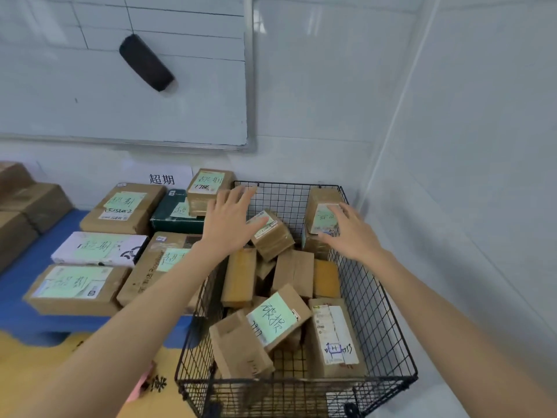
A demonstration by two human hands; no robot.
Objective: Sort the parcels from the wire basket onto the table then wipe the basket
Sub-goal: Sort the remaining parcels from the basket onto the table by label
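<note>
A black wire basket (373, 300) stands at the right, holding several brown parcels. One parcel with a green note (278, 316) lies near its middle. My left hand (229, 220) hovers with fingers spread over the basket's far left corner, beside a small tilted parcel (272, 235). My right hand (351, 232) reaches with fingers spread to an upright parcel (322, 217) at the far right corner, fingertips on or just at its labelled face. Sorted parcels with green notes (120, 206) lie on the blue table (45, 245) to the left.
A whiteboard (120, 95) with a black eraser (146, 63) hangs on the wall behind. A paper sign (162, 178) is stuck to the wall above the table. More brown boxes (27, 203) stack at far left. A white wall runs close along the basket's right side.
</note>
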